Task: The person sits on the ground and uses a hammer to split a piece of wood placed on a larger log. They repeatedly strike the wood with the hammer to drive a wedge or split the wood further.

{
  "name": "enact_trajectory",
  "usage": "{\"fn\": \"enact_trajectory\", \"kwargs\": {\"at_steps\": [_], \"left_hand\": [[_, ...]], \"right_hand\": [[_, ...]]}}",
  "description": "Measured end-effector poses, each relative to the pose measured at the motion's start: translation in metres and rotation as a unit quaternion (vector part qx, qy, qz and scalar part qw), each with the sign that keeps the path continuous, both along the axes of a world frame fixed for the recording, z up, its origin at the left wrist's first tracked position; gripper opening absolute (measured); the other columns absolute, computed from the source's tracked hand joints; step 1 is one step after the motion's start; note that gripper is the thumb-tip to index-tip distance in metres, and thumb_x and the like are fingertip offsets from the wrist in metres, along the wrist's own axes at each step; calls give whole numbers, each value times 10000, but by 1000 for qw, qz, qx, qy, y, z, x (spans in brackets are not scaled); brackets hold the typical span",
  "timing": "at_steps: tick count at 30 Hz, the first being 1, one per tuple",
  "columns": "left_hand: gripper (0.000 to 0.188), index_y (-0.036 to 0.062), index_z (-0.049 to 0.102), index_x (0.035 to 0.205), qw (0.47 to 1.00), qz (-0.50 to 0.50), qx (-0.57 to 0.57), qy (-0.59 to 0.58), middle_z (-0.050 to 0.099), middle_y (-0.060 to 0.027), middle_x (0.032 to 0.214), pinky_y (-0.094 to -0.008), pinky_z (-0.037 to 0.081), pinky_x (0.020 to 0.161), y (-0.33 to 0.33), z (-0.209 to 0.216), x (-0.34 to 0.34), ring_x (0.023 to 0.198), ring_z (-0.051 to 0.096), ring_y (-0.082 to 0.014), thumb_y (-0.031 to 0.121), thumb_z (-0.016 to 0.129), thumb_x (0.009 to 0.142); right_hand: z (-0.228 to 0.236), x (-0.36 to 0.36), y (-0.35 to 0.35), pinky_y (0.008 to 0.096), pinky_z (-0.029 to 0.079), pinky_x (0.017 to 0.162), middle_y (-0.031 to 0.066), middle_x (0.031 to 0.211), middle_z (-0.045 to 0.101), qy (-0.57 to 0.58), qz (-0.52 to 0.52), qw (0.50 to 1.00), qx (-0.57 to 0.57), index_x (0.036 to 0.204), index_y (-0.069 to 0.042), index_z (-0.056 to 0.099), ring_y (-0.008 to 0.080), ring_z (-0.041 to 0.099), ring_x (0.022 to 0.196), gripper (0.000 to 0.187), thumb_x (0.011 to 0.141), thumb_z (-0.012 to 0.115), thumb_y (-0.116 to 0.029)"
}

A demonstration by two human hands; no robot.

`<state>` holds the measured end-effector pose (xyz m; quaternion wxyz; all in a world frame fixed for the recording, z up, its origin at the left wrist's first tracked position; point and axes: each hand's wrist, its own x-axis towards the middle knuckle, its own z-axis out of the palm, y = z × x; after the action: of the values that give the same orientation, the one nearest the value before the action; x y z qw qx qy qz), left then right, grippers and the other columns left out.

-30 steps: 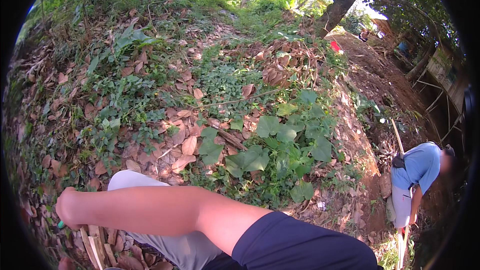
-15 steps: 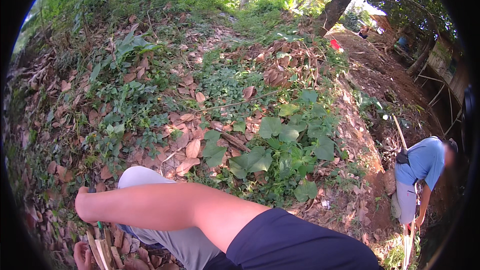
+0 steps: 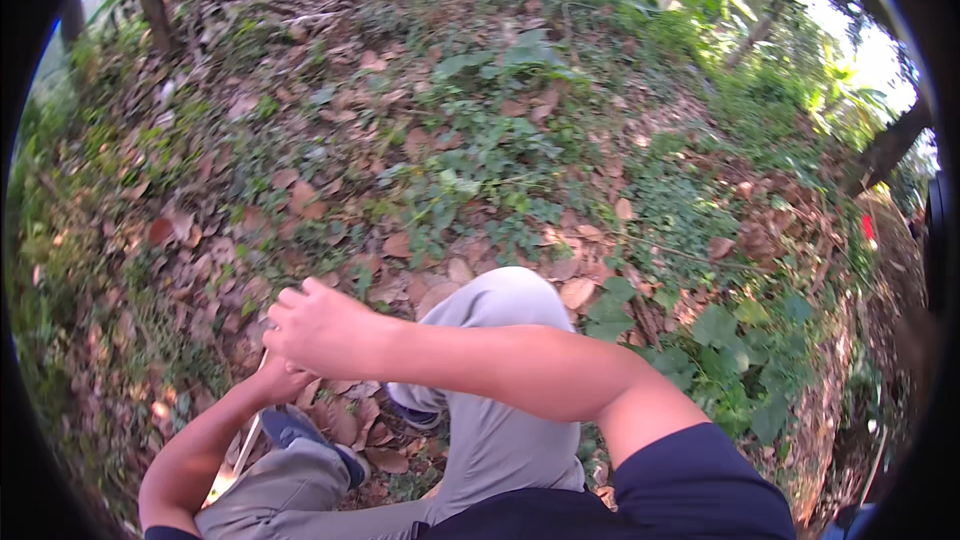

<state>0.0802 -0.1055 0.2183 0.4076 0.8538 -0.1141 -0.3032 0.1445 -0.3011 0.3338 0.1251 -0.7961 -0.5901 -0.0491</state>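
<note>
My right hand (image 3: 320, 330) is closed, fingers curled, at the lower left in front of my bent knees. What lies inside its grip is hidden. My left hand (image 3: 280, 380) is just below it, almost touching, and its fingers are wrapped round the upper part of a thin pale wooden strip (image 3: 247, 447). The strip slants down beside my shoe (image 3: 290, 430), partly covered by my left forearm. No tool shows clearly between the hands.
Dry brown leaves (image 3: 340, 420) and low green plants (image 3: 480, 170) cover the sloping ground. Broad-leaved vines (image 3: 720, 340) grow right of my raised knee (image 3: 510, 300). A tree trunk (image 3: 890, 150) leans at the right, near a red object (image 3: 867, 227).
The view has turned left, and the co-worker has mostly left it. My hands have come together and up; the dark-handled tool with green and the several split wood pieces no longer show clearly.
</note>
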Motion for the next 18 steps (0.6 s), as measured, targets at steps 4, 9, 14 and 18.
{"fn": "enact_trajectory", "kwargs": {"at_steps": [4,9,14,18], "left_hand": [[277,14,698,1042,998,11,60,9,693,-138,895,-417,517,811,25,-23,-3,882,655,-226,286,670,995],[366,11,677,960,989,94,114,19,641,-129,792,-423,488,726,83,-37,-28,762,608,-211,370,639,1021],[359,-5,666,958,980,141,131,48,655,-150,742,-422,497,685,115,-61,-27,688,617,-243,350,650,1003],[329,9,644,1028,975,154,163,2,698,-170,848,-443,516,730,132,-80,-33,775,679,-304,330,684,969]], "right_hand": [[86,-21,-12,373,464,689,67,757,624,390,59,896,203,840,-63,619,237,610,716,322,994,691,-336],[150,-66,-35,344,434,574,44,683,556,577,73,782,226,777,-55,592,217,558,625,281,928,746,-235],[136,-70,-43,359,447,606,50,729,559,590,92,768,232,823,-59,596,230,563,673,224,868,770,-193],[123,-68,-43,371,458,632,55,766,562,542,68,802,243,859,-62,599,241,567,711,217,820,789,-159]]}}
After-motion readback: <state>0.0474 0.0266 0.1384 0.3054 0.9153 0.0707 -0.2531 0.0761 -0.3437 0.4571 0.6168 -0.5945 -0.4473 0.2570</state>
